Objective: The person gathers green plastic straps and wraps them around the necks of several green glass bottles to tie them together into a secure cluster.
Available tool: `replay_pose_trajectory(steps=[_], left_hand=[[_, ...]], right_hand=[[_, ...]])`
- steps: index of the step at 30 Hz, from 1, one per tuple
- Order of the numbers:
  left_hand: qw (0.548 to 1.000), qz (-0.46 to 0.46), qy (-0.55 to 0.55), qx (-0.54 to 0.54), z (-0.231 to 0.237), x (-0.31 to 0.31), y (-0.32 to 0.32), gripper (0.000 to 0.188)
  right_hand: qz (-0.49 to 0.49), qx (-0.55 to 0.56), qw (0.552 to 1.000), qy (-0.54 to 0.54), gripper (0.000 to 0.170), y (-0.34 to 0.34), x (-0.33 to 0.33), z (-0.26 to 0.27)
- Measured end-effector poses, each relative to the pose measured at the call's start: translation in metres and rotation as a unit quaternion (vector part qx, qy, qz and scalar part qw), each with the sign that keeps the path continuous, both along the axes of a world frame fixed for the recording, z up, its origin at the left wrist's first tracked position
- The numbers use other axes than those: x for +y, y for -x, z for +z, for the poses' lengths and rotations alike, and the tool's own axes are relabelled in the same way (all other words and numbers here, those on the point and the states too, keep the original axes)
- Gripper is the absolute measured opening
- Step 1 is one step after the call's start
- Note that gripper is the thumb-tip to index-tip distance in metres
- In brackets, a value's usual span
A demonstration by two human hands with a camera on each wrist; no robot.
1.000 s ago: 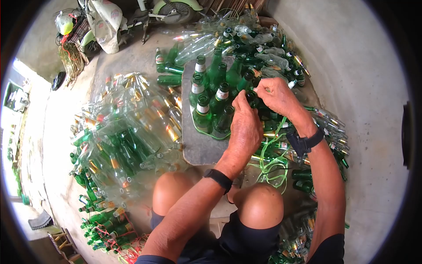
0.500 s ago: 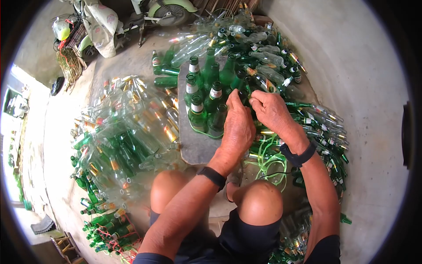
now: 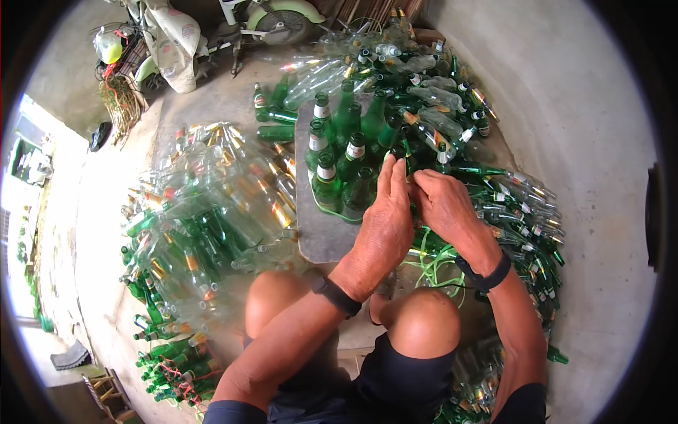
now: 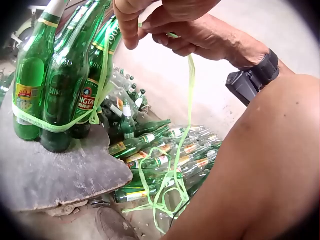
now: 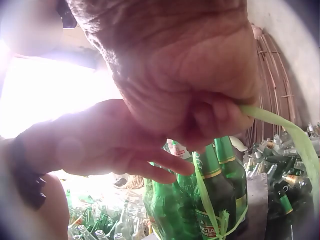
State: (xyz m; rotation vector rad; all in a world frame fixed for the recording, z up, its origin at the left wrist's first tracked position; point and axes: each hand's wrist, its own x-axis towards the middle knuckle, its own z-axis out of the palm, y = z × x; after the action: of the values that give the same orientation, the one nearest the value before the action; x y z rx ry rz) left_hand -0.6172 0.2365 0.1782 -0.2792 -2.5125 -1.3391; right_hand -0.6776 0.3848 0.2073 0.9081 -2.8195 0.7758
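Note:
Green glass beer bottles (image 3: pixel 327 185) stand upright in a tight cluster on a grey slab (image 3: pixel 318 237). Pale green plastic twine (image 4: pixel 45 125) circles their lower part and is knotted at the side. From the knot, a strand rises to both hands, which meet close together above the near right bottles. My left hand (image 3: pixel 385 230) pinches the twine near the bottle necks, its fingers fairly straight and its thumb hidden in the head view. The right hand (image 3: pixel 452 212) has curled fingers gripping the twine (image 5: pixel 280 120), whose tail hangs down to a loose tangle.
Clear bottles (image 3: pixel 233 191) lie heaped on the left, and more bottles (image 3: pixel 522 226) are piled along the wall (image 3: pixel 586 141) at right. Bottles bundled with red twine (image 3: pixel 180 374) lie at lower left. A scooter wheel (image 3: pixel 282 25) stands at the back.
The right hand has come down from the bottle tops, turning palm downward beside the left hand. The left hand has stayed close to the same bottles.

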Motion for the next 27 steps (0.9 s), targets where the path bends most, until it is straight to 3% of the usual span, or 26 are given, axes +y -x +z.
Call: replay_pose_trajectory(steps=[1,3,4,10,16,27], left_hand=[[1.0,0.001,0.0,-0.001,0.004,-0.001,-0.003,0.082],[0.999,-0.03,-0.009,-0.033,0.01,-0.003,-0.005,0.063],[0.999,-0.023,-0.022,0.019,0.005,-0.002,-0.007,0.058],[0.996,-0.047,0.064,0.041,-0.001,-0.009,-0.004,0.042],[0.994,-0.055,0.08,0.055,0.001,-0.017,0.0,0.023],[0.997,-0.058,0.028,0.035,-0.003,-0.026,0.001,0.013]], right_hand=[[0.001,-0.001,1.0,0.0,0.009,-0.004,0.001,-0.001],[0.014,0.004,0.999,0.03,0.008,-0.01,0.003,-0.002],[0.015,0.003,0.999,0.029,0.008,-0.014,0.003,-0.001],[0.01,-0.039,0.997,0.062,0.007,-0.032,0.008,0.01],[-0.005,-0.057,0.994,0.089,0.008,-0.051,0.011,0.02],[-0.091,-0.18,0.967,0.154,0.016,-0.085,0.049,0.025]])
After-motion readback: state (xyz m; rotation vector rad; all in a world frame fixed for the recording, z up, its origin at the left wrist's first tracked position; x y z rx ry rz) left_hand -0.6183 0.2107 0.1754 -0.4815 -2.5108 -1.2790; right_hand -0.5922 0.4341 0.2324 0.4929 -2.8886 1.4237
